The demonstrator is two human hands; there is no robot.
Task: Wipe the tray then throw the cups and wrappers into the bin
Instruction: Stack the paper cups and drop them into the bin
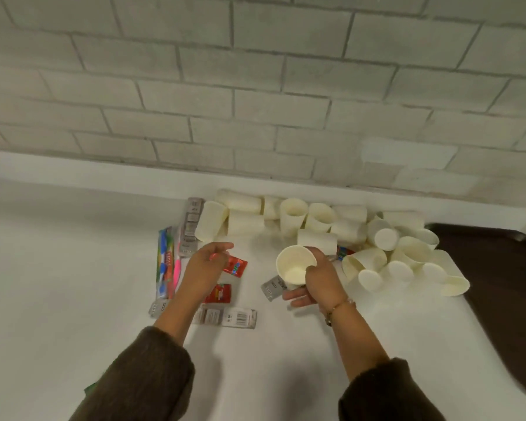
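My right hand (319,281) grips a cream paper cup (295,265), its mouth tilted toward me, above a grey wrapper (272,287). My left hand (207,265) hovers with its fingers curled over a red wrapper (236,265); whether it touches the wrapper I cannot tell. A second red wrapper (219,293) lies just below it. Several cream cups (316,220) lie tumbled in a heap along the wall. A dark brown tray (504,287) sits at the right edge, partly out of view.
A colourful long wrapper (164,259), tall grey wrappers (190,226) and a barcode wrapper (237,318) lie left of centre on the white counter (58,284). A grey brick wall (255,86) backs the counter. No bin is in view.
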